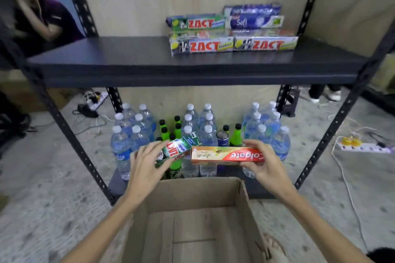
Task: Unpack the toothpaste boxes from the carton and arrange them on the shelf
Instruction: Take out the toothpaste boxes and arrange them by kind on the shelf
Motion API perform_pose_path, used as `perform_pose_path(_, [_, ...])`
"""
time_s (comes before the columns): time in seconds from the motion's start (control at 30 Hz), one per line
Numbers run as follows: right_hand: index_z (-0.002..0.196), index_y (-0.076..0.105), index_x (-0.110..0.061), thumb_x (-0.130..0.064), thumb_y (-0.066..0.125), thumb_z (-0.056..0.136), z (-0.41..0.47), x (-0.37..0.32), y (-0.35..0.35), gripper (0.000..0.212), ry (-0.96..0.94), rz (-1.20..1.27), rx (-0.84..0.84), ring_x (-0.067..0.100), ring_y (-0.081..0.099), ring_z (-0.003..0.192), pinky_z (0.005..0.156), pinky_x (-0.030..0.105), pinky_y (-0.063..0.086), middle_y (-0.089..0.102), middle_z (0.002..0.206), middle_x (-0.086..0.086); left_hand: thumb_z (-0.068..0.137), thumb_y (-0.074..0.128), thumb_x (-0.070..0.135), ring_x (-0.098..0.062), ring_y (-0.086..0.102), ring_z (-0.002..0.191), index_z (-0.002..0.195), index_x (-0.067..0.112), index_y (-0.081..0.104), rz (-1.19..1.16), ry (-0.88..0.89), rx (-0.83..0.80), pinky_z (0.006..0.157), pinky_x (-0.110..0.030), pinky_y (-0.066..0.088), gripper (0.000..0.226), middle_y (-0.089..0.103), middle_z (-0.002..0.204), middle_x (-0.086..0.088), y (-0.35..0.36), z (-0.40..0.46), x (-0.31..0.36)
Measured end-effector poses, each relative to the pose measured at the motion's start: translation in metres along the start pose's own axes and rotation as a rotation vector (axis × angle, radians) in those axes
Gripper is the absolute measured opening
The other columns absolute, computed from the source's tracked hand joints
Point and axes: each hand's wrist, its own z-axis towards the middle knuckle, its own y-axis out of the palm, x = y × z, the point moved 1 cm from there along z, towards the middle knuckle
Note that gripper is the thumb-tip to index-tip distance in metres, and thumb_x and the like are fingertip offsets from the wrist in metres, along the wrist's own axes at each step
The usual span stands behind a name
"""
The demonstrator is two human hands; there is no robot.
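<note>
My left hand (147, 160) grips a green Zact toothpaste box (178, 148), tilted, above the open brown carton (243, 196). My right hand (259, 162) holds a red and orange Colgate box (224, 155) level and upside down, its left end touching the Zact box. The carton's inside shows only bare cardboard. On the black shelf (128, 57), at the right, several toothpaste boxes lie stacked: Zact boxes (202, 46) in front and a blue Safi box (255, 21) on top at the back.
Under the shelf stand several water bottles (120, 147) and green bottles (237, 136). Black perforated rack posts (333, 134) frame both sides. Power strips and cables (363, 146) lie on the floor. A person (40, 17) is at the upper left.
</note>
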Motion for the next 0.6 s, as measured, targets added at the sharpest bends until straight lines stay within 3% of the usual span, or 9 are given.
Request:
perform_pose_path(0.1, [0.127, 0.058, -0.031, -0.015, 0.082, 0.079, 0.015, -0.028, -0.034, 0.056, -0.089, -0.028, 0.047, 0.008, 0.054, 0.114, 0.093, 0.023, 0.046, 0.060, 0.120, -0.013, 0.086, 0.052, 0.065, -0.002, 0.045, 0.115, 0.138, 0.042, 0.052, -0.022, 0.056, 0.057, 0.089, -0.031, 0.026, 0.056, 0.054, 0.130, 0.026, -0.040, 0.026, 0.022])
perform_pose_path(0.27, [0.130, 0.056, -0.030, -0.017, 0.079, 0.081, 0.034, -0.076, -0.079, 0.056, -0.156, -0.030, 0.089, 0.004, 0.055, 0.109, 0.088, 0.014, 0.046, 0.058, 0.119, -0.013, 0.087, 0.059, 0.063, -0.002, 0.047, 0.115, 0.137, 0.041, 0.050, -0.056, 0.164, 0.128, 0.092, -0.033, 0.030, 0.056, 0.055, 0.127, 0.026, -0.095, 0.059, 0.057])
perform_pose_path(0.37, [0.129, 0.057, -0.031, -0.016, 0.079, 0.081, 0.044, -0.100, -0.103, 0.055, -0.214, -0.044, 0.129, 0.004, 0.056, 0.110, 0.090, 0.015, 0.045, 0.058, 0.118, -0.018, 0.086, 0.067, 0.054, -0.004, 0.048, 0.114, 0.135, 0.039, 0.051, -0.101, 0.211, 0.175, 0.094, -0.033, 0.029, 0.053, 0.058, 0.126, 0.024, -0.122, 0.074, 0.075])
perform_pose_path(0.6, [0.124, 0.060, -0.033, -0.016, 0.078, 0.082, 0.091, -0.134, -0.146, 0.049, -0.300, -0.115, 0.221, 0.004, 0.052, 0.119, 0.096, 0.020, 0.044, 0.057, 0.120, -0.021, 0.085, 0.064, 0.058, -0.002, 0.049, 0.113, 0.133, 0.038, 0.053, -0.080, 0.298, 0.236, 0.096, -0.028, 0.026, 0.053, 0.059, 0.124, 0.024, -0.160, 0.141, 0.116])
